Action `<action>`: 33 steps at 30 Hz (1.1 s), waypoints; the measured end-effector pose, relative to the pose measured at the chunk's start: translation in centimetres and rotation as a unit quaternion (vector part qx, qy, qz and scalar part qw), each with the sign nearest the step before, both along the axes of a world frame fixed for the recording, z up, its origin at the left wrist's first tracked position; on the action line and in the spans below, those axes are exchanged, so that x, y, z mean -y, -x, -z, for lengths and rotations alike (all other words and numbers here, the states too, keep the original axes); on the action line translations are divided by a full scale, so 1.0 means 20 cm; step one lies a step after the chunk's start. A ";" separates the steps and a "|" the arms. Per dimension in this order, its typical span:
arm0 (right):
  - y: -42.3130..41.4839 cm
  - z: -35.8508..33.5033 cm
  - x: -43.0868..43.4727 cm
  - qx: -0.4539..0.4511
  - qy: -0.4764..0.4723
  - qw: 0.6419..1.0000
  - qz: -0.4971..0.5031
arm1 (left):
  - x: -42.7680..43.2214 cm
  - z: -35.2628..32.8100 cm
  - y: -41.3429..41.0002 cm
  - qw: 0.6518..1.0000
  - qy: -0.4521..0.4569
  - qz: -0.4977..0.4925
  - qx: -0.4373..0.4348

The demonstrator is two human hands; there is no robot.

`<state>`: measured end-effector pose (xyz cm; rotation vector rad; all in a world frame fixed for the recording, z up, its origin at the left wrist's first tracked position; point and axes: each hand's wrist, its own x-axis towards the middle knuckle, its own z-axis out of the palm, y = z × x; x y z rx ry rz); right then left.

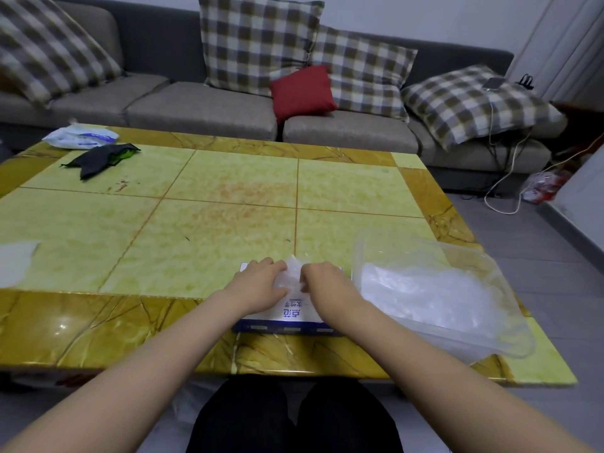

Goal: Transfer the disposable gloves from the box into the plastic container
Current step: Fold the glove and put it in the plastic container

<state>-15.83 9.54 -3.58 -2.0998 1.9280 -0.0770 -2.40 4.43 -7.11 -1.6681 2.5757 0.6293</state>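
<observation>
Bottom centre: knees (294, 420) in black, at the near edge of the table (98, 328). Lower centre, on the table's marbled border: box (291, 318), blue and white, lying flat. Over its far half: left hand (260, 284) and right hand (323, 282), nearly together, fingers of each curled onto one wad of clear gloves (293, 276) standing up out of the box; fingertips under the film hidden. Lower right, just beside the box: plastic container (510, 289), clear, with a loose heap (425, 295) of the same film inside. Probable step: drawing a fresh wad free for the short carry rightward. For a clean pull: gather low at the opening, bunch tight, lift straight up. Probably wise to keep one wrist bearing down on the box against its riding up with the film. Film likely thin and slippery, apt to shed single gloves on the way, hence no loose tails. Cross the container's near rim, release well inside on the heap, press lightly. Remaining stock in the box: cannot tell. Upper left, well apart from the work: black cloth (101, 156) and white packet (81, 136). Top of frame: sofa (202, 109) with checked cushions and one red cushion (302, 91).
</observation>
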 end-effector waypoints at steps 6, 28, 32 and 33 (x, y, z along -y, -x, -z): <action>0.14 -0.14 0.01 0.046 0.108 0.990 0.075 | -0.02 0.00 0.00 1.000 0.008 -0.004 0.012; 0.56 -0.29 -0.06 0.134 0.157 0.968 0.143 | -0.11 -0.48 0.31 0.941 -0.032 -0.019 -0.338; 0.58 -0.32 -0.09 0.172 0.159 0.966 0.107 | -0.11 -0.49 0.37 0.969 0.047 0.027 -0.239; 0.58 -0.33 -0.10 0.182 0.160 0.966 0.094 | -0.11 -0.49 0.38 0.971 0.062 0.035 -0.227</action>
